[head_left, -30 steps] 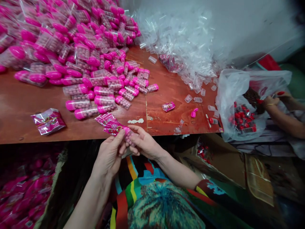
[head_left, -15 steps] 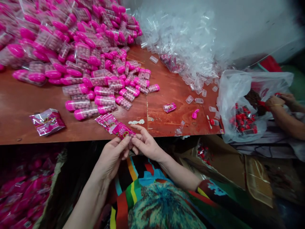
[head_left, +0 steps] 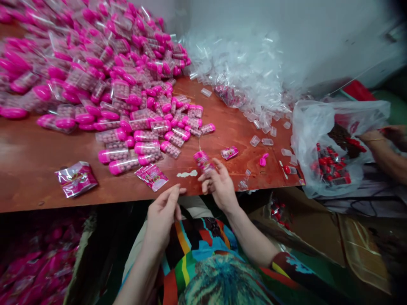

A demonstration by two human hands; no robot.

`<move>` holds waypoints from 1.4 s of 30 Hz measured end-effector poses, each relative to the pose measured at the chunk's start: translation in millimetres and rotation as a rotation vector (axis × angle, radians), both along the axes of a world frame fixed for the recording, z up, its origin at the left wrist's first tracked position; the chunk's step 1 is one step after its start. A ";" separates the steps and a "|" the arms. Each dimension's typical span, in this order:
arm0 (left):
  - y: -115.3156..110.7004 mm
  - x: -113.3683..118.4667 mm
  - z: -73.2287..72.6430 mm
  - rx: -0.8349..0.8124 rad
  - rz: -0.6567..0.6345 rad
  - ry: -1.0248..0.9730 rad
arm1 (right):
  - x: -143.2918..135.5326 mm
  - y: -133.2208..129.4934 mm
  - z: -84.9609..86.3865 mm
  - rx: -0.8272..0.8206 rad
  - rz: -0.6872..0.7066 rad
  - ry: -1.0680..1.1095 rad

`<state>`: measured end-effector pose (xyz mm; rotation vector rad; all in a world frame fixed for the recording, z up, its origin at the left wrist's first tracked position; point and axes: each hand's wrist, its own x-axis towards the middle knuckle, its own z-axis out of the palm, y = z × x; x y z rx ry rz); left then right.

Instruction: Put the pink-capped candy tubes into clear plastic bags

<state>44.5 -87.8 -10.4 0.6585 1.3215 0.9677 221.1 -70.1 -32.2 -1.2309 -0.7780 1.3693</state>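
My right hand (head_left: 220, 185) is at the table's front edge, its thumb and fingers closed on a small pink printed wrapper (head_left: 202, 161) held slightly above the wood. My left hand (head_left: 165, 206) hangs just off the edge, fingers loosely stretched and apart, with nothing visible in it. Nearest to that hand lies a stack of flat pink printed wrappers (head_left: 151, 177). A larger shiny pink wrapper bundle (head_left: 76, 178) rests farther left. Behind them are several clear, pink-capped tubes of small pink balls (head_left: 124, 166).
A big heap of pink-capped tubes (head_left: 95, 63) covers the table's back left. Clear plastic containers (head_left: 235, 63) are piled by the wall. A small pink wrapper (head_left: 229, 152) and pink cap (head_left: 263, 159) lie rightward. A co-worker's hand (head_left: 377, 140) is beside a plastic bag (head_left: 302, 127) of red-capped bottles.
My hands have separated. The right has moved right with one pink wrapper; the left has let go, and the other wrappers lie on the table. The view has shifted slightly.
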 end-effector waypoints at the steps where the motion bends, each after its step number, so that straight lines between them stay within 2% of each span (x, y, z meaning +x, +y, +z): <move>1: 1.4 -5.2 0.7 0.064 0.049 0.098 | 4.7 2.7 2.6 0.010 -0.074 -0.035; 3: 7.0 -16.7 0.6 0.236 0.118 0.276 | 6.7 8.4 6.3 0.049 -0.136 -0.151; 4: 10.9 -21.8 -0.3 0.321 0.139 0.354 | 3.6 12.7 7.2 0.090 -0.112 -0.239; 6: 19.1 -28.4 -3.3 0.435 0.145 0.503 | -10.0 27.7 8.0 0.220 0.000 -0.475; 9: 27.8 -28.4 -9.3 0.439 0.097 0.697 | -39.3 66.9 7.7 0.427 0.164 -0.909; 13: 29.0 -22.6 -15.8 0.398 0.064 0.748 | -70.4 114.5 5.5 0.339 0.254 -1.380; 16: 26.6 -22.8 -20.8 0.405 0.080 0.765 | -75.6 121.3 6.8 0.277 0.283 -1.502; 19: 23.6 -26.8 -26.2 0.441 0.103 0.778 | -66.8 110.4 11.7 0.276 0.369 -1.427; 21: 20.8 -29.9 -28.6 0.501 0.115 0.804 | -59.4 99.3 14.3 0.260 0.406 -1.272; 23: 17.4 -31.8 -29.2 0.585 0.106 0.866 | -55.2 87.1 14.7 0.189 0.380 -0.977; 26: 12.8 -30.3 -27.3 0.676 0.065 0.970 | -57.3 68.9 12.8 0.046 0.335 -0.389; 28: 11.3 -26.2 -25.8 0.705 0.033 1.003 | -61.0 59.2 12.0 -0.007 0.321 -0.141; 33: 13.0 -11.4 -25.3 0.772 0.103 0.923 | -59.3 50.6 12.8 -0.010 0.331 0.004; 35: 14.0 -6.9 -23.9 0.710 0.161 0.795 | -54.9 52.0 12.0 0.013 0.313 0.020; 38: 15.9 -4.6 -18.7 0.407 0.238 0.442 | -49.6 55.5 10.8 0.034 0.303 -0.009; 40: 18.0 -6.0 -13.9 0.211 0.196 0.208 | -47.9 56.7 11.1 0.034 0.325 -0.020; 42: 20.9 -8.3 -8.9 0.116 0.158 0.078 | -47.3 55.8 11.8 0.031 0.301 -0.011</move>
